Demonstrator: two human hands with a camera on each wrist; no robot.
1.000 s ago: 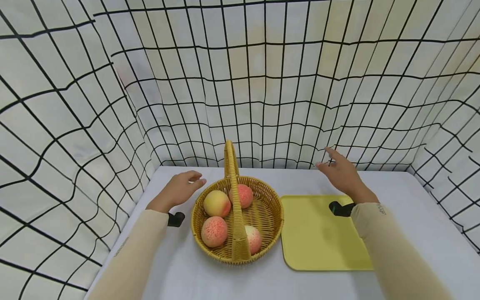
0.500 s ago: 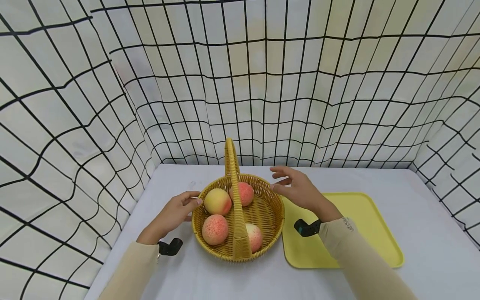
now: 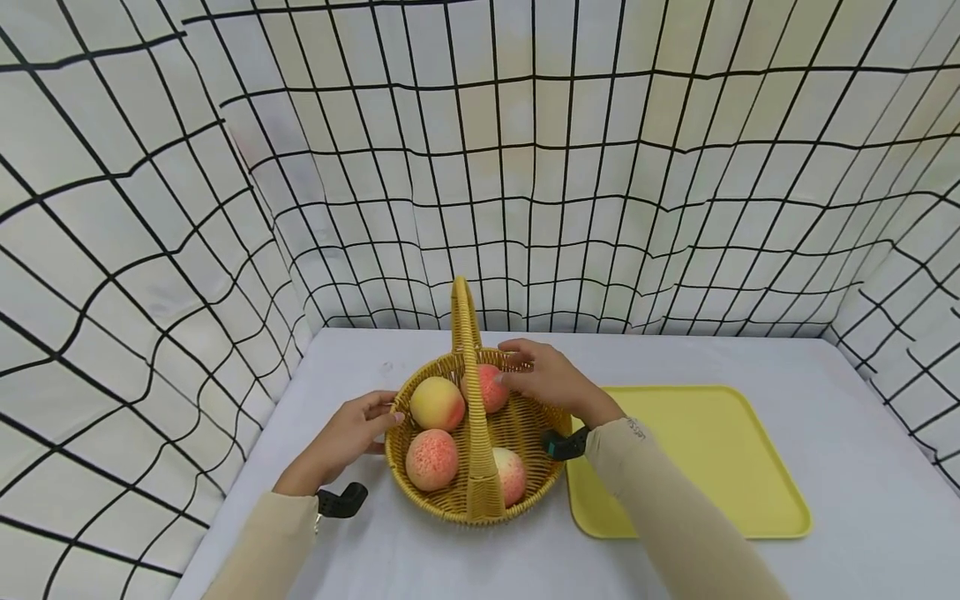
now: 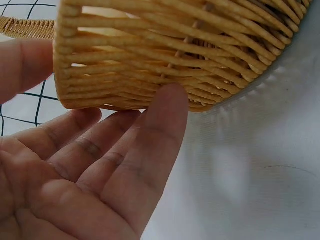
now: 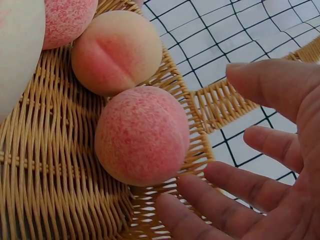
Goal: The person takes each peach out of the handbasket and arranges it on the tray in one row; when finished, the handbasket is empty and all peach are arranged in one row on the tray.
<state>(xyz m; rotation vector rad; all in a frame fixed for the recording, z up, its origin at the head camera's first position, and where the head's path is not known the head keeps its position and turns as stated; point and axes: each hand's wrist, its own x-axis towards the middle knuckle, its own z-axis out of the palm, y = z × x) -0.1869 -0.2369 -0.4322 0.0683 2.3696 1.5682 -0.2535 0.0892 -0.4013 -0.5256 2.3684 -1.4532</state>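
Peaches (image 3: 432,460), none yet lifted, are held in the wicker basket (image 3: 525,427), which is pinched by the left hand (image 3: 351,430); nothing is gripped by the spread right hand (image 3: 552,377).

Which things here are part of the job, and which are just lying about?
In the job, it seems:
left hand, holding basket
right hand, near far peach
other three peaches

Just lying about, it seems:
tray, touched by neither hand
net, as backdrop

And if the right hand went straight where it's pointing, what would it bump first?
The right hand would probably meet the pink peach at the back of the basket first, though the gap is hard to judge.
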